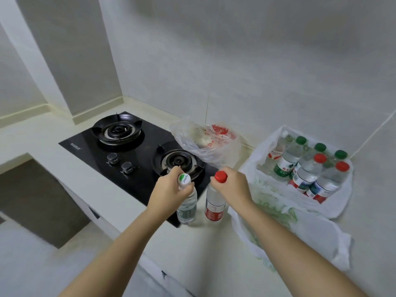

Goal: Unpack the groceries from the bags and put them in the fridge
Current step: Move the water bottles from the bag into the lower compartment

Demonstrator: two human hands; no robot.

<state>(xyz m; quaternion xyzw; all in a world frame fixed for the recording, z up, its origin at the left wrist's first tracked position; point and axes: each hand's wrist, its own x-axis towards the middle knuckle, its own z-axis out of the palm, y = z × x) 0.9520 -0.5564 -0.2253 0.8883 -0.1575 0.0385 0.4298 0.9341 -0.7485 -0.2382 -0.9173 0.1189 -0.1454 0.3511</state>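
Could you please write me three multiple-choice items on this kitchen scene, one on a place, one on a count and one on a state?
1. Where does the clear bag with red print lie?
A. On the floor.
B. At the far right corner of the hob, beside the right burner.
C. In a drawer.

2. How many red caps show among the bottles in the white bag?
A. One.
B. Two.
C. Four.

3. What is the right hand doing?
A. Lying flat on the counter.
B. Turning a knob.
C. Gripping the red-capped bottle by its top.

Key:
1 B, the bag sits right next to that burner.
2 B, two red tops stand at the front of the group.
3 C, its fingers curl round the neck just under the cap.
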